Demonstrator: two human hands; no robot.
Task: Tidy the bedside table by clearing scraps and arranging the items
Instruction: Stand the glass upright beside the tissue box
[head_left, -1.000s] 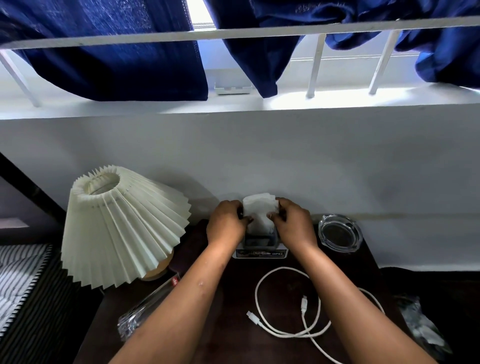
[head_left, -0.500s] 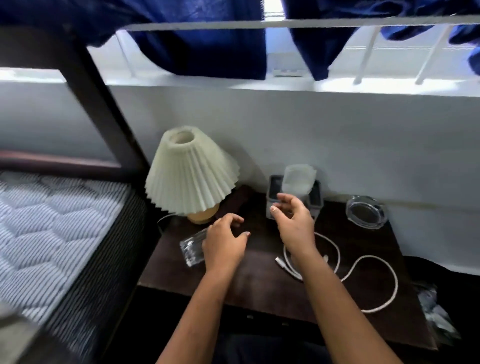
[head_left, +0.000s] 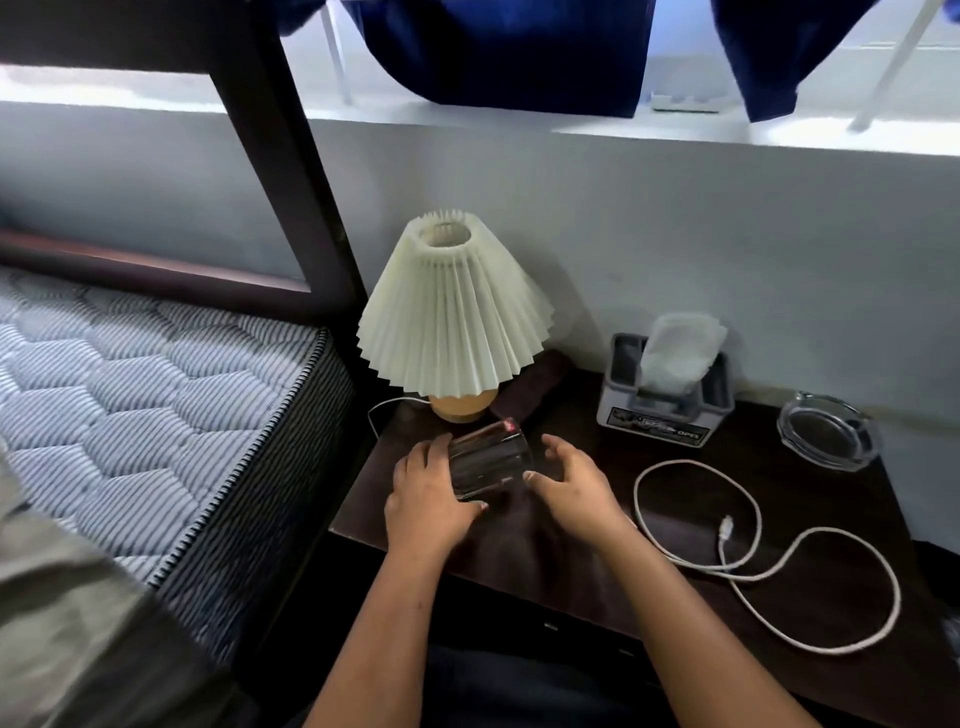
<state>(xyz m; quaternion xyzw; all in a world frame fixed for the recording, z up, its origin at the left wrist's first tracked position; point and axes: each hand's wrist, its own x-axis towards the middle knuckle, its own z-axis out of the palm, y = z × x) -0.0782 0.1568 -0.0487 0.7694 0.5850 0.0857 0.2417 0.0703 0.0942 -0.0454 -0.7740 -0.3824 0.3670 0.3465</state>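
A clear ribbed drinking glass (head_left: 488, 460) lies on its side on the dark wooden bedside table (head_left: 582, 561), in front of the lamp. My left hand (head_left: 428, 493) wraps its lower left side, thumb under the glass. My right hand (head_left: 574, 486) is at its right side with fingers spread, fingertips touching or nearly touching it. A grey tissue holder (head_left: 662, 402) with a white tissue sticking up stands at the back. A white charging cable (head_left: 727, 551) lies in loose loops on the right. A clear glass ashtray (head_left: 826, 431) sits at the back right.
A cream pleated lamp (head_left: 452, 317) stands at the table's back left, its cord trailing off the edge. A bed with a striped mattress (head_left: 135, 415) and dark frame post is on the left. The white wall and window ledge with blue curtains are behind.
Both hands left the tissue holder and came down to the glass lying near the lamp. My left hand has closed around it. The view swung left and back.
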